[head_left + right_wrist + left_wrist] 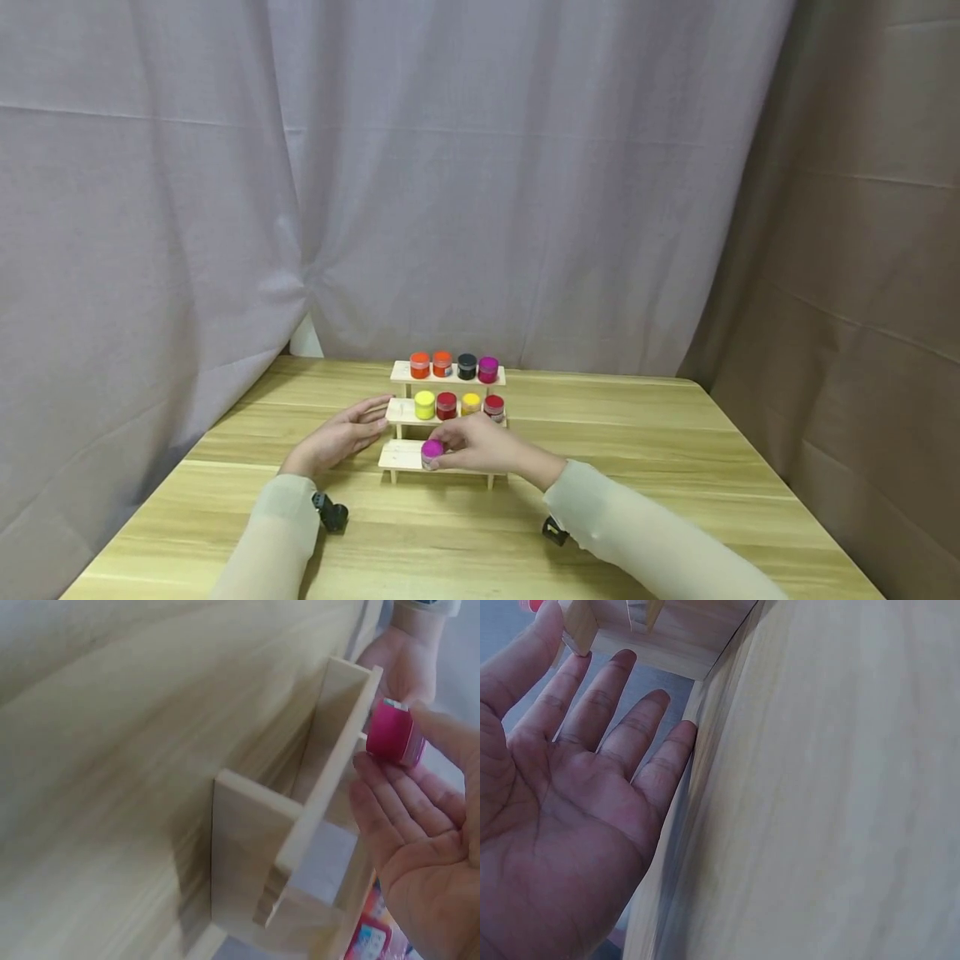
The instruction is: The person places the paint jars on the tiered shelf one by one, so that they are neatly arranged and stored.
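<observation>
A small wooden three-tier stand (399, 457) bears several little paint jars. My right hand (480, 445) pinches a magenta paint jar (432, 451) between thumb and fingers at the lowest tier. In the right wrist view the same magenta jar (391, 735) is beside the tier's edge; whether it touches the board I cannot tell. Fingers spread, my left hand (341, 435) lies beside the stand's left side and holds nothing. The left wrist view shows its palm, the left hand (581, 795) having its fingertips close to the wood.
On the top tier are two orange-red jars (431, 365), a black jar (467, 367) and a purple jar (488, 370). The middle tier holds yellow (424, 405) and red (446, 406) jars, among others. Grey curtain (480, 183) hangs behind the wooden table (420, 550).
</observation>
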{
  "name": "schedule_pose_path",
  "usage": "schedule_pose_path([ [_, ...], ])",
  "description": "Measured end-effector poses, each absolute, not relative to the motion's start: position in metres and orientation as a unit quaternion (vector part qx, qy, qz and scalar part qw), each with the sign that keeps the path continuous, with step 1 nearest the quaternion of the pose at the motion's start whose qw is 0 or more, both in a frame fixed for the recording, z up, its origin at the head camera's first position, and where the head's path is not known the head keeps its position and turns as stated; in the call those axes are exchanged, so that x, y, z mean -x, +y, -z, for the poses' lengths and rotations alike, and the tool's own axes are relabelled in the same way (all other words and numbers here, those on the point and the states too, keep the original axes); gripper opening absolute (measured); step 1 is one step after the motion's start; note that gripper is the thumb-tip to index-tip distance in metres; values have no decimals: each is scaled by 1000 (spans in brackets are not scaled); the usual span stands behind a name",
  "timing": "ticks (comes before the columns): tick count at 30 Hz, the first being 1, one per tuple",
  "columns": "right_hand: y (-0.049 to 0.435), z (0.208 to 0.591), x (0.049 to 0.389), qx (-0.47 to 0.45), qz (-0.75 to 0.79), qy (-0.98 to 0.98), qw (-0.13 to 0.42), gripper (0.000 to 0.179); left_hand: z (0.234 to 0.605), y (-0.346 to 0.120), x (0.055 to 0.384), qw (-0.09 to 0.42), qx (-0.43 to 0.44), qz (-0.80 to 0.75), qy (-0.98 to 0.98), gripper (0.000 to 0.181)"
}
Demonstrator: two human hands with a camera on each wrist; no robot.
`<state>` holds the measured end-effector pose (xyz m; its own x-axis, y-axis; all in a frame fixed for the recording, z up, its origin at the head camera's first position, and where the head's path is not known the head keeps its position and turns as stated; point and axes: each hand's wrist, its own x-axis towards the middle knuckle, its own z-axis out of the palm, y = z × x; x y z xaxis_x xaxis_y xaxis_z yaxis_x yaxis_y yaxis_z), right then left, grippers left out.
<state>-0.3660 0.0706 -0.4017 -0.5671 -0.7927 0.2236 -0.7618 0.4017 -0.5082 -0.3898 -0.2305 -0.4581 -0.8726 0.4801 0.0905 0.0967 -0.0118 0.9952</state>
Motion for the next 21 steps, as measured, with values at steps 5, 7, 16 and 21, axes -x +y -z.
schedule_pose_path([
  [5,62,405,366,446,278,851,19,29,457,-231,389,144,-206,-676,692,66],
  [7,60,405,367,442,274,854,15,28,457,-231,389,143,-207,-676,693,66],
  [16,62,408,371,406,283,869,17,35,458,-230,390,143,-209,-677,692,66],
  [21,62,409,374,402,281,872,11,35,459,-230,390,141,-213,-680,687,65],
])
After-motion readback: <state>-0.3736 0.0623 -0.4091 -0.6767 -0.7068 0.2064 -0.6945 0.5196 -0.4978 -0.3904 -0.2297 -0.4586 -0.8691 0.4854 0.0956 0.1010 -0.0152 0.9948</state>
